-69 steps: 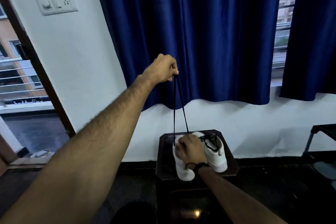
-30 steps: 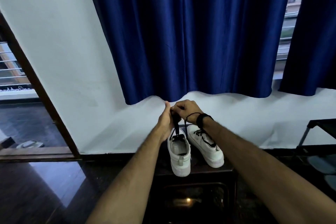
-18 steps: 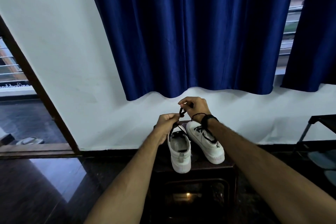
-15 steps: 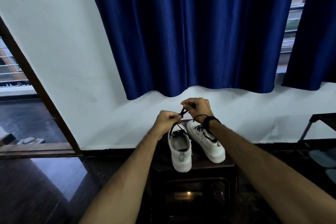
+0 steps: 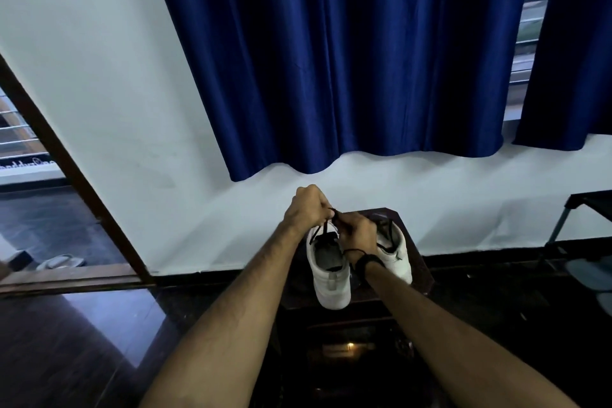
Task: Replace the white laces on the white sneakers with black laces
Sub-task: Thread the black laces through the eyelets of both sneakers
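Right hand (image 5: 357,231) lower, seemingly pinching black lace (image 5: 326,228)

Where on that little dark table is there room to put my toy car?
Bare strips show on the dark table: right of the right sneaker and left of the left sneaker. The middle is crowded, where both hands grip the black lace.

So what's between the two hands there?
In the head view, only the black lace, pinched by both the left hand and right hand above the left sneaker.
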Motion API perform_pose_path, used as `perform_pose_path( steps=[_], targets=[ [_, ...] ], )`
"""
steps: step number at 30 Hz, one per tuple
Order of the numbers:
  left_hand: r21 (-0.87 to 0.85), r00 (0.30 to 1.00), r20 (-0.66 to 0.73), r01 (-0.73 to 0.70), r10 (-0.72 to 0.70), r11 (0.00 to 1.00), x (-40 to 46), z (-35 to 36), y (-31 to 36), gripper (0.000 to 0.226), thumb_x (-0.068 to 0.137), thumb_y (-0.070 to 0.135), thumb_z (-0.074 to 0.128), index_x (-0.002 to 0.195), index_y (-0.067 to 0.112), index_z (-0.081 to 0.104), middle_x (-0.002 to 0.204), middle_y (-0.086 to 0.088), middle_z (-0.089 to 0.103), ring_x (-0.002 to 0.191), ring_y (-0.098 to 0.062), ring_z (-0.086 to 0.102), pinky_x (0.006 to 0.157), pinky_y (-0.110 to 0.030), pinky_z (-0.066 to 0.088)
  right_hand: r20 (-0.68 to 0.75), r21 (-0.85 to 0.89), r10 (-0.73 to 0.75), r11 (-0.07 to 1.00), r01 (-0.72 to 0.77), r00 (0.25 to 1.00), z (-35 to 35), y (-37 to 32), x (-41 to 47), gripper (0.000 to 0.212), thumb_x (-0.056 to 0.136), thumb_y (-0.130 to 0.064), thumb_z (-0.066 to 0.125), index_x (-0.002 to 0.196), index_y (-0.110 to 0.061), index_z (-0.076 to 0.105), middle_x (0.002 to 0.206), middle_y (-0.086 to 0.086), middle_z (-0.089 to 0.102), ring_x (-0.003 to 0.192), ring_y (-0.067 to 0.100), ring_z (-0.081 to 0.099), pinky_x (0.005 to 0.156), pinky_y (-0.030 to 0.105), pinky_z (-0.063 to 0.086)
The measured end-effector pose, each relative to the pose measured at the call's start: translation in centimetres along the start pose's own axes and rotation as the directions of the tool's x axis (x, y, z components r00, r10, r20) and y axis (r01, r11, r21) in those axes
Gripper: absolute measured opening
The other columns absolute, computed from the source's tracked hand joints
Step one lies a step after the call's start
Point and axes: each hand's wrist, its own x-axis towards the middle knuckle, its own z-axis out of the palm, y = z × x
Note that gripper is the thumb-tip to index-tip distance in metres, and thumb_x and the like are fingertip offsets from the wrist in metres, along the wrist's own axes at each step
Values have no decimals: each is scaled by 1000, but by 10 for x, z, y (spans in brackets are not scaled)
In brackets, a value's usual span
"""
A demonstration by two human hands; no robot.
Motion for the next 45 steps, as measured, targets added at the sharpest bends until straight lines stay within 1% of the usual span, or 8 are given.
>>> perform_pose_path(
  steps=[5,10,16,23,29,32,38,45],
  targets=[
    [-221,992,-70,83,-101,972,-3,5,-4,8,75,7,81,77,11,75,67,-1,72,60,-14,72,74,-36,62,41,224,127,965,-133,991,9,-11,-11,16,91,-17,55,89,-16,71,87,3,70,85,22,63,70,27,41],
    [-176,987,-106,100,-120,979,-5,-2,-4,9,75,16,82,73,19,75,66,5,72,57,-8,70,73,-34,61,2,265,43,963,-42,999,12,-15,-13,27,94,-19,49,112,-16,69,139,0,40,107,16,51,95,25,37],
    [-126,984,-154,67,-86,990,-5,-9,0,8,74,18,83,74,22,76,73,5,72,64,-11,69,71,-35,61,66,284,8,958,-27,998,12,-18,-7,27,98,-33,51,121,-31,65,80,6,70,78,20,62,69,26,42],
    [-49,982,-184,43,-51,998,-14,-14,-10,11,72,35,83,80,30,77,77,14,73,68,-3,67,65,-22,51,104,449,47,889,-89,994,29,-12,2,20,88,-35,59,100,-29,72,84,-6,75,87,16,69,81,33,54],
    [-245,953,-294,4,-78,970,-27,10,-36,30,70,42,79,97,30,72,80,14,70,81,-7,66,75,-28,55,113,509,73,852,-121,991,28,-6,8,15,95,-28,58,88,-20,68,79,-1,70,79,8,63,79,32,51],
    [-170,981,-55,176,-188,970,-36,37,-58,26,70,34,76,93,25,67,79,9,68,82,-14,67,76,-28,54,204,474,43,870,-137,978,17,0,16,13,95,-21,58,88,-16,67,73,-6,66,77,12,61,81,33,48],
    [-309,940,94,339,-327,889,-46,57,-65,20,82,15,56,71,7,71,57,-12,69,51,-23,68,59,-37,62,561,77,-161,987,143,812,-15,11,16,22,91,-24,61,85,-4,67,80,12,67,74,16,56,71,33,43],
    [-503,902,169,425,-396,753,-47,48,-67,14,82,4,61,87,-2,72,67,-16,68,53,-25,67,61,-39,62,869,-265,-46,798,541,492,-14,-27,17,25,88,-15,61,110,-11,70,111,15,68,104,28,61,76,24,38]
  ],
)
